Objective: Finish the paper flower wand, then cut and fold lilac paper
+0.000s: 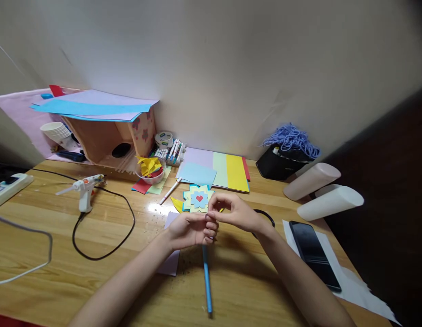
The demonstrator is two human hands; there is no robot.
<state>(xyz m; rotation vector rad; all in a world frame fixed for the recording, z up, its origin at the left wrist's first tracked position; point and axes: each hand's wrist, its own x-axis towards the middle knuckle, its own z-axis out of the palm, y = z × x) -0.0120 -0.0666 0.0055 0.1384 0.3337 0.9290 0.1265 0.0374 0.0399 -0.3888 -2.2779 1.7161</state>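
Observation:
My left hand (pixel 193 229) and my right hand (pixel 236 212) meet over the middle of the wooden table (pixel 61 254), fingers curled and pinched together around something too small to make out. Just beyond the hands lies a layered paper cut-out (pixel 198 198) in yellow, green and blue with a red heart at its centre. A blue pencil (pixel 207 281) lies on the table under the hands, pointing toward me. A pale lilac paper sheet (pixel 171 261) lies beneath my left wrist.
A white glue gun (pixel 84 188) with a black cord stands at left. Coloured paper sheets (pixel 224 170), a bowl of paper scraps (pixel 150 169), markers (pixel 171 152), a white pen (pixel 170 191), a wooden box (pixel 105 136), a black phone (pixel 315 254) on white paper and two white cylinders (pixel 328 202) surround the hands.

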